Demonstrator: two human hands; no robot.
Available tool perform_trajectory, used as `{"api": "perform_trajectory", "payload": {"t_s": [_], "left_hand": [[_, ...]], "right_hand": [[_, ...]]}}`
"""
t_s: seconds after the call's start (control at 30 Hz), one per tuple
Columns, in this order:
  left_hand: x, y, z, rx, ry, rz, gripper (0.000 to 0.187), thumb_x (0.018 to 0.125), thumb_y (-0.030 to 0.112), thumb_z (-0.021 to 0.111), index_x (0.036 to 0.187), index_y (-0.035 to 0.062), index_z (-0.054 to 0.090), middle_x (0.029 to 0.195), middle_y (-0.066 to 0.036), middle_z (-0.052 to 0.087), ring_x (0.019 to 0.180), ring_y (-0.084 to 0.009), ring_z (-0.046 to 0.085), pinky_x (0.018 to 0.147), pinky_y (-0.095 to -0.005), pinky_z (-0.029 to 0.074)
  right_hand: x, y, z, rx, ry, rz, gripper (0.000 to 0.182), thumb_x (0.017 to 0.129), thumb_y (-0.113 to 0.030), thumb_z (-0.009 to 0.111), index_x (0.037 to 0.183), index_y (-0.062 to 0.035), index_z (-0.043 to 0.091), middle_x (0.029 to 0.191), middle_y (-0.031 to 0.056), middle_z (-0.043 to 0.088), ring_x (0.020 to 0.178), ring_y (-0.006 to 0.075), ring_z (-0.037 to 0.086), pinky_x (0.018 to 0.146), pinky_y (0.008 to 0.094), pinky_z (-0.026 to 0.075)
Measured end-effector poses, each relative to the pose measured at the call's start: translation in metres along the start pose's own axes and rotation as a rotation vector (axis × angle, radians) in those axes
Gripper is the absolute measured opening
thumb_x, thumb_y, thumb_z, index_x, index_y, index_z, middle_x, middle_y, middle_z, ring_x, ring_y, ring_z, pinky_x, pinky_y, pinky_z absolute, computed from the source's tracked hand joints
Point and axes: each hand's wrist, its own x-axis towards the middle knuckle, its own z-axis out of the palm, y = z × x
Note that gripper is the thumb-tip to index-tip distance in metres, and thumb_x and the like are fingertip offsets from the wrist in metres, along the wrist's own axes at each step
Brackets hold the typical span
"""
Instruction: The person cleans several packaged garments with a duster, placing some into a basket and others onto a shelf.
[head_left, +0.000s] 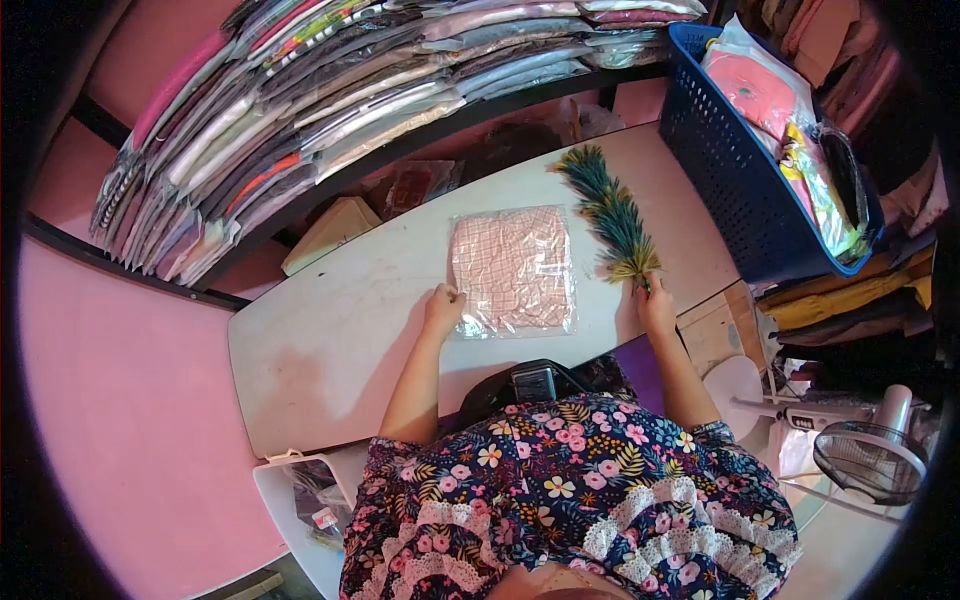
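A folded pink checked garment in a clear plastic bag (512,268) lies flat on the white table (350,315). My left hand (443,307) is at the bag's lower left edge, its fingers closed on the plastic. To the right of the bag, my right hand (655,302) is closed around the near end of a long bushy green and yellow artificial garland (607,215). This garland stretches away from me over the table, apart from the bag.
Bagged folded clothes (380,85) fill the shelf behind the table. A blue perforated basket (715,165) with packaged clothes stands at the back right. At the right is a small fan (870,460); a white bin (290,500) stands below the table's near left edge.
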Motion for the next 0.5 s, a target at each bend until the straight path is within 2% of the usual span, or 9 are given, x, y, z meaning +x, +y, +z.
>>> {"api": "perform_trajectory", "payload": {"t_s": [0.03, 0.1, 0.13, 0.2, 0.23, 0.3, 0.4, 0.5], "left_hand": [[-0.006, 0.013, -0.010, -0.001, -0.001, 0.000, 0.023, 0.079, 0.018, 0.063, 0.095, 0.0014, 0.060, 0.091, -0.013, 0.062, 0.077, -0.0216, 0.061, 0.066, -0.0315, 0.048], [-0.018, 0.044, -0.035, -0.559, -0.128, -0.170, 0.017, 0.083, 0.017, 0.058, 0.094, 0.0040, 0.061, 0.093, -0.009, 0.062, 0.079, -0.0189, 0.060, 0.065, -0.0290, 0.048], [-0.019, 0.049, -0.049, -0.555, -0.134, -0.170, 0.017, 0.083, 0.017, 0.058, 0.094, 0.0040, 0.061, 0.093, -0.009, 0.062, 0.079, -0.0189, 0.060, 0.065, -0.0290, 0.048], [-0.018, 0.050, -0.085, -0.755, -0.220, 0.000, 0.018, 0.086, 0.019, 0.053, 0.096, 0.0049, 0.060, 0.088, -0.005, 0.061, 0.075, -0.0171, 0.060, 0.062, -0.0274, 0.048], [-0.023, 0.057, -0.103, -0.753, -0.223, -0.002, 0.018, 0.086, 0.019, 0.053, 0.096, 0.0049, 0.060, 0.088, -0.005, 0.061, 0.075, -0.0171, 0.060, 0.062, -0.0274, 0.048], [-0.040, 0.077, -0.141, -0.981, -0.200, 0.179, 0.025, 0.091, 0.019, 0.047, 0.102, 0.0012, 0.061, 0.083, -0.010, 0.063, 0.067, -0.0150, 0.062, 0.060, -0.0252, 0.048], [-0.054, 0.103, -0.181, -1.048, -0.300, 0.149, 0.034, 0.093, 0.027, 0.045, 0.103, -0.0031, 0.059, 0.085, -0.011, 0.065, 0.069, -0.0160, 0.063, 0.063, -0.0262, 0.048], [-0.045, 0.128, -0.171, -0.913, -0.248, 0.035, 0.039, 0.095, 0.031, 0.043, 0.107, -0.0021, 0.058, 0.089, -0.012, 0.066, 0.074, -0.0165, 0.064, 0.068, -0.0277, 0.049]], "right_hand": [[0.000, 0.000, 0.001, -0.002, 0.000, 0.001, 0.030, 0.082, -0.015, 0.056, 0.111, -0.0115, 0.053, 0.098, 0.0202, 0.059, 0.082, 0.0417, 0.060, 0.070, 0.0506, 0.048], [0.000, 0.002, 0.001, 0.015, -0.009, -0.009, 0.030, 0.082, -0.015, 0.056, 0.112, -0.0117, 0.052, 0.098, 0.0207, 0.060, 0.082, 0.0425, 0.060, 0.070, 0.0511, 0.047], [-0.002, 0.002, 0.001, 0.015, -0.008, -0.003, 0.030, 0.082, -0.015, 0.056, 0.112, -0.0117, 0.052, 0.098, 0.0207, 0.060, 0.082, 0.0425, 0.060, 0.070, 0.0511, 0.047], [-0.003, 0.000, 0.000, 0.029, -0.009, 0.002, 0.030, 0.082, -0.015, 0.056, 0.113, -0.0121, 0.052, 0.099, 0.0210, 0.060, 0.083, 0.0428, 0.059, 0.071, 0.0513, 0.047], [-0.003, 0.001, 0.000, 0.029, -0.010, 0.006, 0.030, 0.082, -0.015, 0.056, 0.113, -0.0121, 0.052, 0.099, 0.0210, 0.060, 0.083, 0.0428, 0.059, 0.071, 0.0513, 0.047], [-0.002, 0.002, 0.003, 0.033, -0.007, 0.008, 0.030, 0.083, -0.016, 0.055, 0.112, -0.0121, 0.052, 0.100, 0.0212, 0.060, 0.084, 0.0428, 0.059, 0.071, 0.0513, 0.047], [0.000, 0.000, 0.003, 0.044, 0.004, -0.023, 0.030, 0.083, -0.017, 0.055, 0.113, -0.0122, 0.052, 0.099, 0.0217, 0.060, 0.083, 0.0427, 0.059, 0.071, 0.0509, 0.047], [0.000, -0.006, 0.000, 0.002, -0.009, 0.001, 0.030, 0.084, -0.017, 0.055, 0.113, -0.0119, 0.052, 0.095, 0.0222, 0.061, 0.081, 0.0426, 0.060, 0.069, 0.0509, 0.048]]}}
